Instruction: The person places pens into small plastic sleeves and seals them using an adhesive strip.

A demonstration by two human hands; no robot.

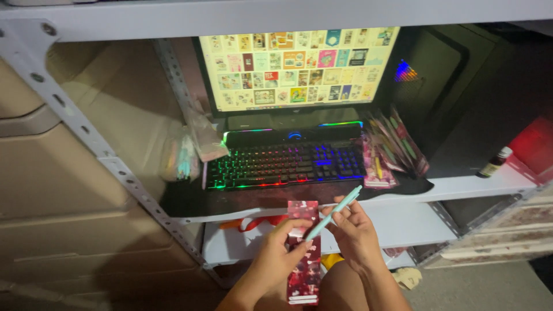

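card (303,270) bottom cut off, pen (333,214) tip hidden

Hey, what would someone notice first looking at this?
Probably the rainbow-lit keyboard glowing on the dark shelf, below the bright monitor filled with small thumbnails. In front, the left hand holds a long dark red patterned card and the right hand a pale mint pen.

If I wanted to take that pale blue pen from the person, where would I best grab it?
Grip the pen by its free upper end near the keyboard, coming from above right. It slants up to the right; the right hand pinches its middle, and its lower tip lies against the dark red card held by the left hand.
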